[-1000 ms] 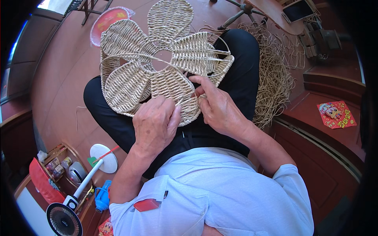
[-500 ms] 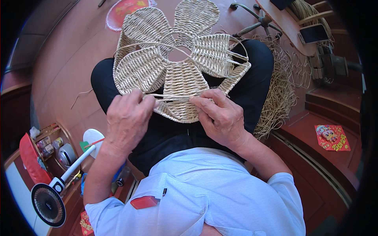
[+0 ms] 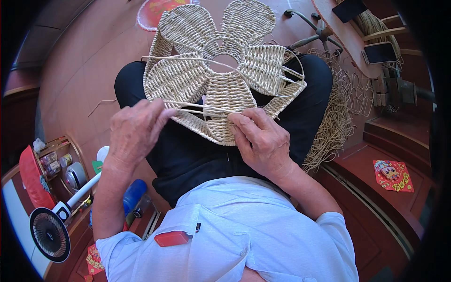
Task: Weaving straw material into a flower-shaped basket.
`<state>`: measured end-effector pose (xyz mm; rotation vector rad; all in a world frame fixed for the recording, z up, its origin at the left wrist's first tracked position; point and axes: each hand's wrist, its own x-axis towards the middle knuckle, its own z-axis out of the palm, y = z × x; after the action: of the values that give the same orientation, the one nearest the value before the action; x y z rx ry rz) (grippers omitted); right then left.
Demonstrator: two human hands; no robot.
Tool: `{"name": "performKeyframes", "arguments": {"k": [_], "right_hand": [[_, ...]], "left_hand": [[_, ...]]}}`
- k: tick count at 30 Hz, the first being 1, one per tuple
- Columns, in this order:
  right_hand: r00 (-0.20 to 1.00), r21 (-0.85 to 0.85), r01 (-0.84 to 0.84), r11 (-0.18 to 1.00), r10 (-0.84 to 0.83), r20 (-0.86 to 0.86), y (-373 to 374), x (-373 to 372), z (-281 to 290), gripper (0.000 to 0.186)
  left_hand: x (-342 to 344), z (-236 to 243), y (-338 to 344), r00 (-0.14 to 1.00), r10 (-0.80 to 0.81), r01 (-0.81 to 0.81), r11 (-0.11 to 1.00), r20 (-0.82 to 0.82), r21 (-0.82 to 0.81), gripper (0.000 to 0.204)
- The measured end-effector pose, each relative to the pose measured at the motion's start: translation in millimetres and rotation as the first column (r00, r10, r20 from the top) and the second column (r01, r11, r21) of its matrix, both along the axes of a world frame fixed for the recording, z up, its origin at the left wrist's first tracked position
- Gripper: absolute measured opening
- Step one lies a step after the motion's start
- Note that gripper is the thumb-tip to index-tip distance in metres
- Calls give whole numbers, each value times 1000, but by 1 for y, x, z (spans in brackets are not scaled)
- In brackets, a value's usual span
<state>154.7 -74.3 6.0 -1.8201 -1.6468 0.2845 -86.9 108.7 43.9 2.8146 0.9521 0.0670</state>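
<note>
Across my lap lies a flower-shaped piece woven from pale straw cord, with several petals around an open centre ring and a woven band along its outer edge. My left hand is closed in a pinch on the straw cord strands, just left of the front petal. These strands run almost straight over that petal to my right hand. Its thumb and fingers press together on the cord at the petal's outer end. Another loose cord length arcs over the left petal and past the centre.
A heap of loose cord lies on the floor beyond my right knee. Phones rest on a board at the upper right, near a wheeled chair base. At the left stand a small fan and a wooden box of small items.
My left hand has moved left, away from the woven piece, and the strands between my hands now stretch longer. My right hand stays at the petal. The whole view has shifted slightly.
</note>
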Motion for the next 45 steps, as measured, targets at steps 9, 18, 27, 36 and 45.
{"name": "performKeyframes", "arguments": {"k": [9, 18, 27, 36, 45], "right_hand": [[999, -74, -17, 997, 19, 28, -1, -9, 4, 24], [984, -104, -46, 994, 64, 169, -9, -8, -6, 29], [996, -210, -26, 977, 43, 77, 1, -13, 6, 34], [998, -70, 9, 998, -14, -65, -2, -6, -4, 29], [996, -63, 1, 998, -6, -84, -2, -4, -7, 29]], "left_hand": [[77, 18, 4, 764, 30, 128, 972, 645, -197, 13], [117, 15, -25, 747, -373, 493, 866, 551, -82, 13], [31, -11, -37, 750, 639, -67, 331, 172, -941, 24], [63, -33, -60, 635, 770, 226, -115, 57, -967, 48], [83, -35, -43, 716, 690, 155, -307, -108, -939, 37]]}}
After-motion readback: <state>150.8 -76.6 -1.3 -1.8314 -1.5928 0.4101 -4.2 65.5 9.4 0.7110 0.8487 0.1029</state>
